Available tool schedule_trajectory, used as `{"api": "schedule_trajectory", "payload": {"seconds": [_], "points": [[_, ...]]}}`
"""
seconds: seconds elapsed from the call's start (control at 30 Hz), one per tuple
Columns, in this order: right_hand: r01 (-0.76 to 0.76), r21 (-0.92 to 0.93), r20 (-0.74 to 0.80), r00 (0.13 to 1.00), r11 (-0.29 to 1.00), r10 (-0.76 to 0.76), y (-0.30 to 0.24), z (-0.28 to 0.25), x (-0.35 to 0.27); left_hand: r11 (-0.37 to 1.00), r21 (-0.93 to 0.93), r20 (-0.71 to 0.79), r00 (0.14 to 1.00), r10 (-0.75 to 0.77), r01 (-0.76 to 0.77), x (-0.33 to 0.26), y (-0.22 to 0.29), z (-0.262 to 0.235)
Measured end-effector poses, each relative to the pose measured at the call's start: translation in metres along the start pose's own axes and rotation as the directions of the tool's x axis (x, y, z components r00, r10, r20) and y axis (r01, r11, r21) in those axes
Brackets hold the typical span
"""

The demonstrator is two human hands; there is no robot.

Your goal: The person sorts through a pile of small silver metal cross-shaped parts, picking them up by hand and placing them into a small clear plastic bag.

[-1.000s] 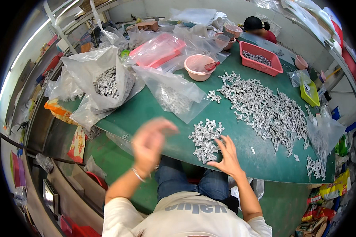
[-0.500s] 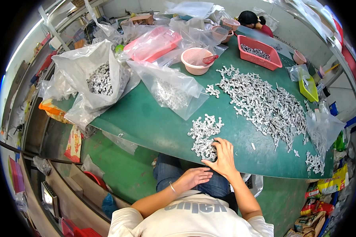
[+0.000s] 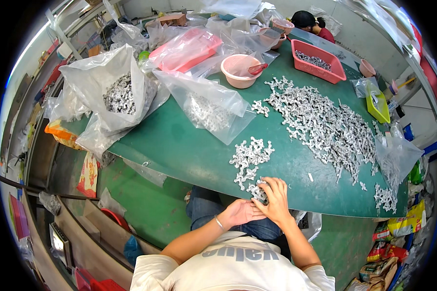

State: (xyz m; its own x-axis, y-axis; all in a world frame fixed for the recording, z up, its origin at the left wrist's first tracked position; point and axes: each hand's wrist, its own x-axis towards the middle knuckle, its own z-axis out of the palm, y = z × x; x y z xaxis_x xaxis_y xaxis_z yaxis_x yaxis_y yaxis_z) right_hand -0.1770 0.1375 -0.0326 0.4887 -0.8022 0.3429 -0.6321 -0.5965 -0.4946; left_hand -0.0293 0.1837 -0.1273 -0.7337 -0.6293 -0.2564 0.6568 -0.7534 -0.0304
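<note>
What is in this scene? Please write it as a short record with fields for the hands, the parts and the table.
Left hand: open, palm up, at the table edge, below the right hand
Right hand: rakes small metal parts off the edge
Small pile: just beyond the hands
Big pile: farther right
Table: green top
Bags: open bag of parts, far left
Pink bowl: far side

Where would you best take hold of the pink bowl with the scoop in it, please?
Grip the pink bowl by its rim on the near-left side, coming from above: it stands upright and open, and the scoop leans over the right rim, so that side is probably awkward.
</note>
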Motion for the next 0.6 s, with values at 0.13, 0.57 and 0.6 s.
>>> {"api": "schedule_trajectory", "payload": {"seconds": [0.13,0.57,0.6], "points": [[-0.008,0.000,0.005,1.000,1.000,0.008,-0.002,0.001,-0.006,0.997,-0.073,0.088,0.996,0.017,-0.011,0.004,-0.002,0.002],[0.164,0.127,0.076,0.982,0.978,-0.174,-0.017,0.009,-0.043,0.971,-0.233,-0.209,0.978,-0.007,-0.043,0.006,-0.008,-0.015],[0.177,0.151,0.069,0.980,0.973,-0.189,-0.017,0.011,-0.046,0.977,-0.212,-0.195,0.981,-0.019,-0.023,0.007,-0.008,-0.021]]}}
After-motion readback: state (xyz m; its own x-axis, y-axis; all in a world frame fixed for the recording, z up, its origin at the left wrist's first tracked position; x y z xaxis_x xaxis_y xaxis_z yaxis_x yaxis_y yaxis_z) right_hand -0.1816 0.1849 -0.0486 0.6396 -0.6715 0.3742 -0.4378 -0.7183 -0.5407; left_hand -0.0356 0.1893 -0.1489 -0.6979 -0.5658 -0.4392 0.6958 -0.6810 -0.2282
